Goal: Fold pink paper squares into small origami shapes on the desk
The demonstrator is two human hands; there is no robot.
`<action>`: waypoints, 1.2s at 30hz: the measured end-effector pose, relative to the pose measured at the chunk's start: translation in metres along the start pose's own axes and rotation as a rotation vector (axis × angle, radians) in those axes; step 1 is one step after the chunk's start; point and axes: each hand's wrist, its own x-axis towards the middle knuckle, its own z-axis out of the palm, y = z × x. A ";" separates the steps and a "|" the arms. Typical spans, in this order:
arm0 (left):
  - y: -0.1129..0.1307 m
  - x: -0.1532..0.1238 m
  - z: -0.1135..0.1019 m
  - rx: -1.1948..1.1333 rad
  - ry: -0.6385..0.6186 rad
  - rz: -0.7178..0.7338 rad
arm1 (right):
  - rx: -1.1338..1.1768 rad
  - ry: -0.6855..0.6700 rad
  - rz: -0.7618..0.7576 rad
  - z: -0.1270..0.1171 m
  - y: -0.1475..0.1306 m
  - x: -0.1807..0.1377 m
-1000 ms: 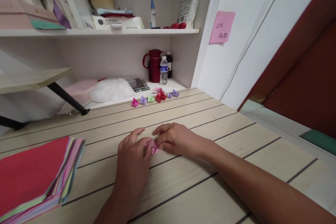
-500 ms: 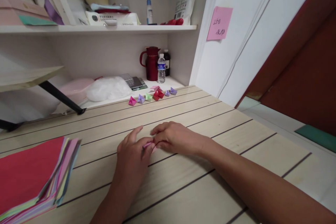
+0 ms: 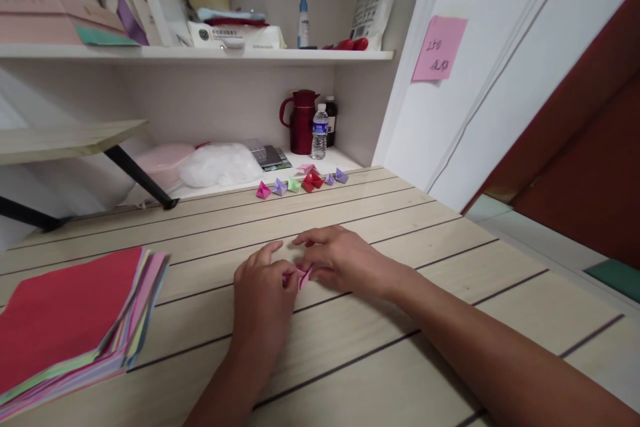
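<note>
A small folded piece of pink paper (image 3: 304, 278) is pinched between my two hands, just above the wooden table (image 3: 345, 340). My left hand (image 3: 265, 287) grips its left side between thumb and forefinger. On the other side my right hand (image 3: 337, 257) holds it with thumb and fingertips. Fingers cover much of the paper, so its full shape is hidden. Farther back, several small folded paper pieces stand in a row, among them a magenta one (image 3: 263, 190), a green one (image 3: 294, 184) and a red one (image 3: 313, 180).
At left lies a stack of coloured paper (image 3: 75, 313), red on top. Behind the table, a shelf holds a dark red jug (image 3: 302, 123), a water bottle (image 3: 320, 133) and a white plastic bag (image 3: 220, 165). A small stand's black leg (image 3: 143, 177) rests at the back left.
The view has shifted slightly left, so everything appears farther right. My hands have drawn a little apart around the pink paper, and more of it shows between them.
</note>
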 end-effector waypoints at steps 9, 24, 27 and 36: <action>0.000 0.000 0.000 -0.003 -0.015 -0.055 | 0.017 -0.058 -0.012 0.002 0.001 -0.002; -0.005 0.000 -0.007 0.004 -0.015 -0.093 | 0.113 -0.061 0.023 0.001 0.009 0.000; -0.004 0.000 -0.009 0.000 -0.033 -0.105 | 0.106 -0.082 0.058 0.002 0.011 0.001; -0.008 -0.001 -0.005 -0.052 0.025 -0.087 | 0.099 -0.060 0.144 0.003 0.017 0.001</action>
